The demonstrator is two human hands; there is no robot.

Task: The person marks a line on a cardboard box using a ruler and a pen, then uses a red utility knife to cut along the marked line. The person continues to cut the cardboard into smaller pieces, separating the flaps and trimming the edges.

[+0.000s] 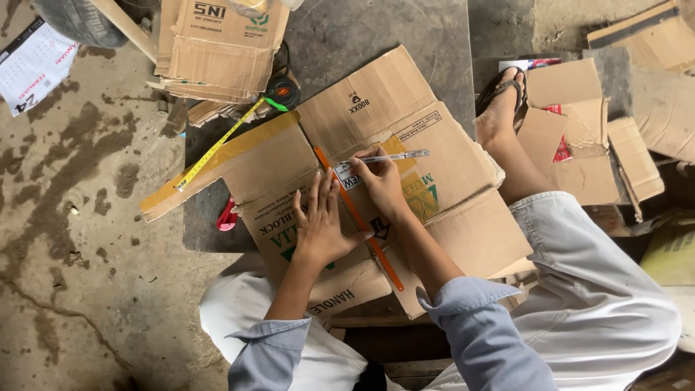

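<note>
A flattened brown cardboard box (pixel 405 123) lies on a dark slab in front of me. An orange ruler (pixel 384 261) lies slantwise across it. My left hand (pixel 318 224) rests flat on the cardboard, fingers spread, pressing beside the ruler. My right hand (pixel 382 185) holds a clear pen (pixel 394 156) with its tip down near the ruler's upper part. A yellow tape measure strip (pixel 217 147) runs from its black case (pixel 281 92) across the box's left flap.
Stacked folded cartons (pixel 217 51) stand at the back left. More cardboard pieces (pixel 579 137) lie to the right beside my sandalled foot (pixel 499 108). A calendar sheet (pixel 32 65) lies on the stained concrete floor (pixel 87 239). A red object (pixel 226 217) pokes out under the box.
</note>
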